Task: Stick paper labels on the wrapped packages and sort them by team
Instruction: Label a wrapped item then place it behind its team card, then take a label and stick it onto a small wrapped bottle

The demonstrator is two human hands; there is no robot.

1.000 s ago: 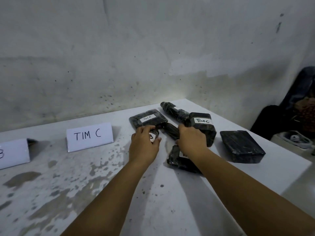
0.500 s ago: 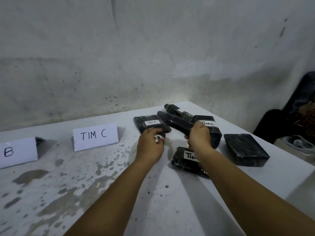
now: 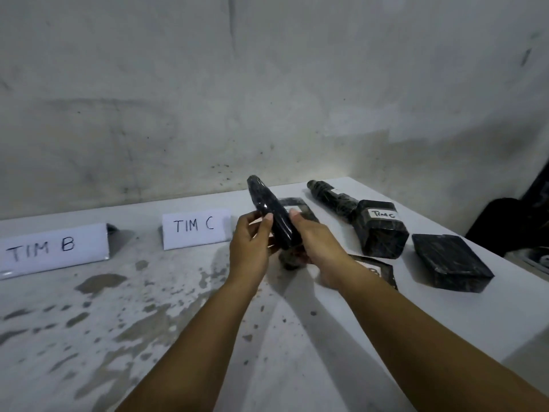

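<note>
A long black wrapped package (image 3: 271,214) is lifted above the table, tilted with its far end up. My left hand (image 3: 252,248) grips its left side and my right hand (image 3: 315,248) holds its lower right end. Behind it lies a flat black package with a white label (image 3: 297,205), partly hidden. To the right sit a black cylinder-shaped package (image 3: 329,196), a blocky package labelled "TIM C" (image 3: 383,230), an unlabelled flat package (image 3: 450,263) and a labelled package (image 3: 377,270) mostly hidden by my right forearm. A small dark object (image 3: 289,260) rests under my hands.
Folded paper signs "TIM C" (image 3: 196,228) and "TIM B" (image 3: 53,251) stand along the back of the stained white table (image 3: 118,322). A grey wall rises right behind. The table's right edge (image 3: 528,331) drops off; dark bags (image 3: 505,224) sit beyond it.
Both hands have raised the long package off the pile and swung it left and upright. The view has panned left, bringing the "TIM B" sign fully into sight.
</note>
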